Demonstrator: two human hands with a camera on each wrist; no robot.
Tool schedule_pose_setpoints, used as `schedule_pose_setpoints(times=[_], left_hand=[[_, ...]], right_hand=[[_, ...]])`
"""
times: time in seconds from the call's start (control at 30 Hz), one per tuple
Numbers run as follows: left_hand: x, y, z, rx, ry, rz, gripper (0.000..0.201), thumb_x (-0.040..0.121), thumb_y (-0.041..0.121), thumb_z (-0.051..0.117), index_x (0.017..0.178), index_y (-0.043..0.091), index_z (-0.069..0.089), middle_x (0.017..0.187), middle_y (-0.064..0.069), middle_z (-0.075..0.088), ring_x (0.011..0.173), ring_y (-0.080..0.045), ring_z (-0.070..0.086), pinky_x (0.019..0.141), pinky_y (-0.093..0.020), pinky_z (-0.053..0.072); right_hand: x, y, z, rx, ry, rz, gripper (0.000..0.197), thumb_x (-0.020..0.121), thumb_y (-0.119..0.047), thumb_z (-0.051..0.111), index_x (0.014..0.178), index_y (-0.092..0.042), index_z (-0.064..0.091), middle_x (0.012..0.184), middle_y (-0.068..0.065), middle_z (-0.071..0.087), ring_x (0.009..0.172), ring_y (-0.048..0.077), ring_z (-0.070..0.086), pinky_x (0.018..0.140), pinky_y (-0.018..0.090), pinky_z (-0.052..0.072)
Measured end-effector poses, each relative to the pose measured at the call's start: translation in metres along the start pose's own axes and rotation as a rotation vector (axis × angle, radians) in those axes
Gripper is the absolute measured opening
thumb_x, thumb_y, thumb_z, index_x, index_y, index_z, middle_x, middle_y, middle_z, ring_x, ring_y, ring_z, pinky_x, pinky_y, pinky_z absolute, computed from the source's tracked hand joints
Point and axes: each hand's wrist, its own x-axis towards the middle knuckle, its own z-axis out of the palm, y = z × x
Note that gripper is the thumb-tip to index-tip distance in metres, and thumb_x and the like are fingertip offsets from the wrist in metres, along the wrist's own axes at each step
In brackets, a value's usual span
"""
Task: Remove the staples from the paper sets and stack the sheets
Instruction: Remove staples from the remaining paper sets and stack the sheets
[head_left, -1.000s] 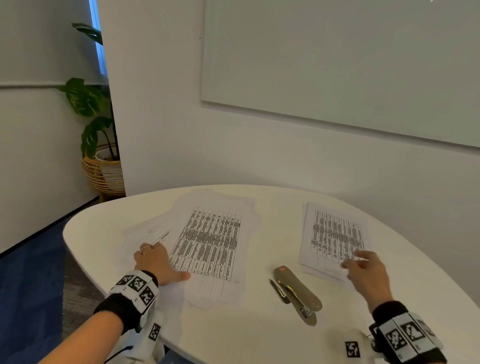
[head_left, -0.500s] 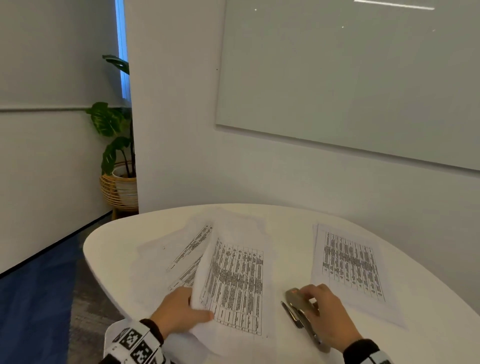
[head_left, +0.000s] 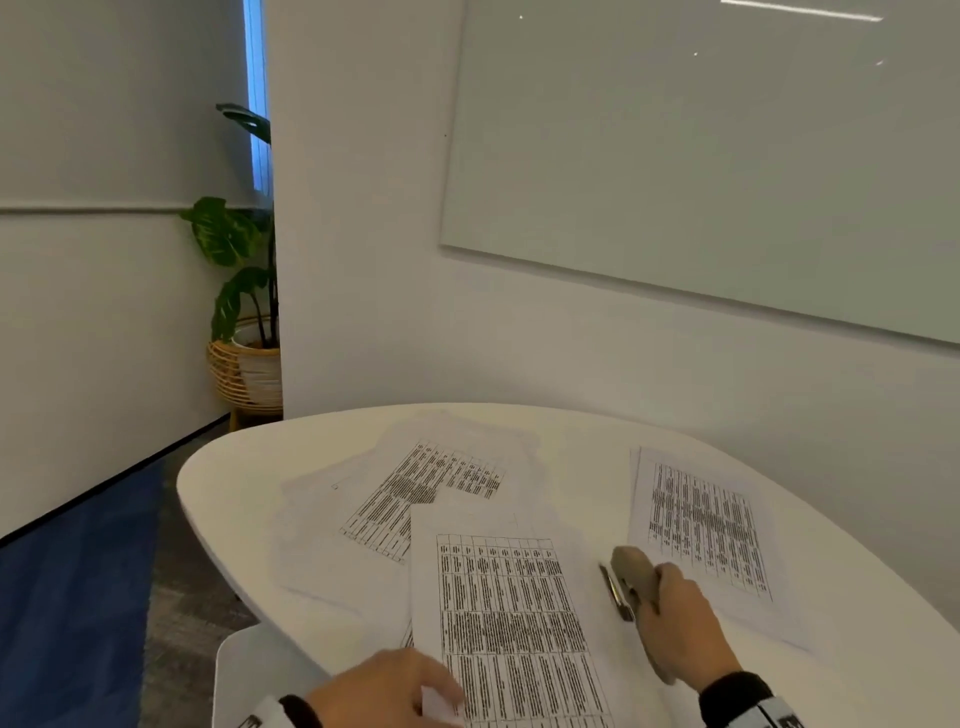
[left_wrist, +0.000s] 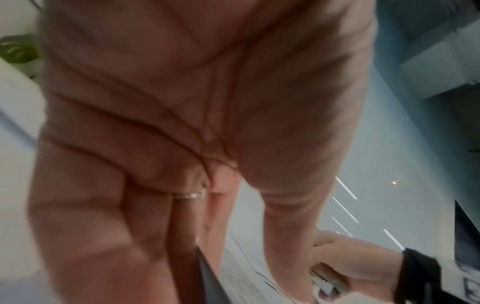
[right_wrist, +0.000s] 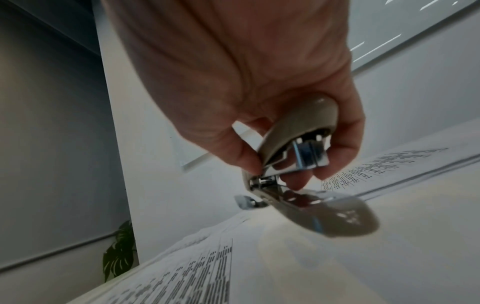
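Observation:
A printed paper set (head_left: 509, 623) lies at the near middle of the white table (head_left: 234, 483). My left hand (head_left: 384, 686) pinches its near left corner, thumb on top. My right hand (head_left: 680, 618) grips a beige and metal stapler (head_left: 631, 577), which the right wrist view shows held just above the table as the stapler (right_wrist: 298, 152), fingers and thumb curled round its top arm. A loose spread of printed sheets (head_left: 415, 488) lies at the far left of the table. A separate stack of sheets (head_left: 701, 519) lies at the right.
The table's round edge drops to blue carpet (head_left: 72, 597) on the left. A potted plant in a wicker basket (head_left: 244, 364) stands by the wall corner. A whiteboard (head_left: 701, 145) hangs on the wall behind the table. A white chair edge (head_left: 249, 670) shows below the table.
My right hand left the right stack, reached the stapler and took hold of it. My left hand pulled one paper set out of the left spread toward me.

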Motion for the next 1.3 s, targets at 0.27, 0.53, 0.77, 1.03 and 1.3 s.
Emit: schedule_pose_setpoints(times=[0.27,0.53,0.77,1.03,1.3], left_hand=[[0.031,0.003,-0.005,0.033,0.292,-0.084,0.074,0.087,0.027,0.067,0.148,0.015,0.027,0.136,-0.006,0.047,0.120,-0.019,0.051,0.104,-0.024,0.040],[0.015,0.022,0.011,0.119,0.054,-0.046,0.063,0.077,0.053,0.070,0.131,0.025,0.053,0.088,0.013,0.067,0.083,0.000,0.064,0.092,-0.021,0.045],[0.055,0.027,0.011,0.449,0.374,-0.053,0.065,0.088,0.055,0.054,0.143,0.025,0.037,0.144,0.000,0.039,0.130,-0.017,0.039,0.106,-0.035,0.034],[0.095,0.024,0.012,0.350,0.394,-0.249,0.098,0.075,0.051,0.072,0.146,0.010,0.019,0.154,-0.016,0.015,0.142,-0.031,0.016,0.111,-0.042,0.029],[0.094,0.039,0.024,0.405,0.209,-0.110,0.086,0.068,0.049,0.079,0.137,0.012,0.044,0.142,-0.003,0.030,0.131,-0.025,0.027,0.107,-0.040,0.036]], right_hand=[[-0.011,-0.012,-0.008,0.054,-0.196,-0.062,0.021,0.093,-0.019,0.048,0.111,-0.011,0.043,0.103,0.005,0.056,0.084,0.019,0.056,0.069,0.025,0.045],[-0.009,-0.017,-0.010,-0.032,-0.242,-0.107,0.020,0.093,-0.022,0.049,0.110,-0.017,0.040,0.107,0.003,0.053,0.094,0.018,0.055,0.077,0.023,0.045],[-0.010,-0.021,-0.005,-0.064,-0.259,-0.109,0.028,0.090,-0.021,0.051,0.117,-0.016,0.044,0.106,0.002,0.053,0.094,0.017,0.053,0.076,0.022,0.042],[-0.011,-0.021,-0.010,-0.025,-0.243,-0.099,0.032,0.090,-0.019,0.053,0.120,-0.014,0.045,0.109,0.002,0.054,0.092,0.015,0.051,0.073,0.020,0.038],[-0.013,-0.011,-0.012,-0.088,-0.277,-0.061,0.034,0.091,-0.022,0.052,0.122,-0.012,0.044,0.114,0.005,0.054,0.092,0.017,0.050,0.078,0.023,0.041]])
